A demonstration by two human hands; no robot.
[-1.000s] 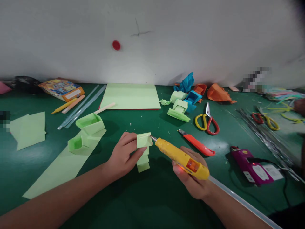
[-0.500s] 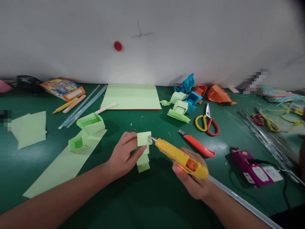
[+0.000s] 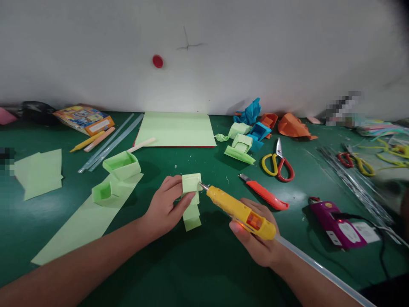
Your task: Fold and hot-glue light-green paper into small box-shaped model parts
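Green tabletop (image 3: 211, 273) runs back to a pale wall (image 3: 255, 55) bearing a red disc (image 3: 157, 61). The left hand (image 3: 164, 204) pinches folded pale green paper (image 3: 191, 183) between thumb and fingers, above the near middle of the table, its stepped lower part hanging toward the person. The right hand (image 3: 260, 250) is wrapped around a yellow glue gun (image 3: 233, 205), its metal tip at the paper's right edge; whether they touch is hard to tell. A clear glue stick (image 3: 318, 266) juts from the gun's rear, across the right forearm.

Just beyond the gun lies a red cutter (image 3: 266, 195), with scissors (image 3: 277, 155) behind it. Farther right sit a purple power block (image 3: 338, 224) with a black cable and a spread of shiny strips (image 3: 361, 192). On the left, a long green paper strip (image 3: 79, 230) reaches to the left forearm, with two folded paper boxes (image 3: 121, 166) at its far end. Behind the hands, a flat green sheet (image 3: 175, 130) lies left of a cluster of folded blue, green and orange paper pieces (image 3: 242, 144).
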